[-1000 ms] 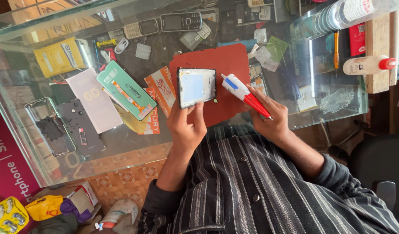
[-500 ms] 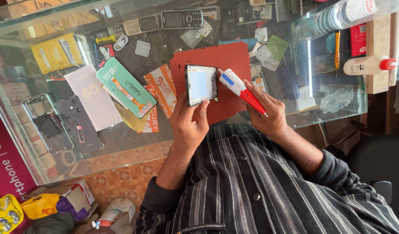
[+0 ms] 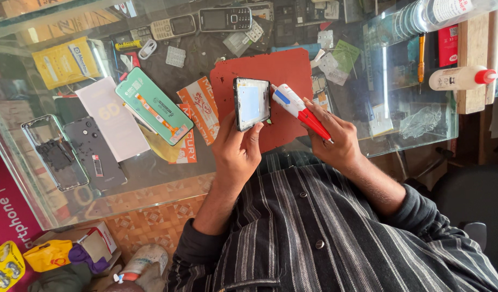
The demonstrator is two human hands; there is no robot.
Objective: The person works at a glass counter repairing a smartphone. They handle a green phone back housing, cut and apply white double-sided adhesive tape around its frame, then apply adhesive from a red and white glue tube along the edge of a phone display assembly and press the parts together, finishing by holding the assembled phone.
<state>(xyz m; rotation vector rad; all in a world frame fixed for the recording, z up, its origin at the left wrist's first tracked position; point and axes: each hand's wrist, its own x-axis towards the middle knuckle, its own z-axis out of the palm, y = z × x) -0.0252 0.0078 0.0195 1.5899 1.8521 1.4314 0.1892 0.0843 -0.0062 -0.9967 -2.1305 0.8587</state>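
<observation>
Right now we see the left hand (image 3: 239,147) clamped on a phone frame (image 3: 251,103), held upright over the red mat (image 3: 284,73) on the glass tabletop (image 3: 151,173), while the right hand (image 3: 335,135) grips a white-and-red glue tube (image 3: 299,109), nozzle touching the frame's right edge. We judge gluing is underway, not finished: the green-packed display (image 3: 154,105) lies unfitted well left, other phones (image 3: 70,151) untouched.
</observation>
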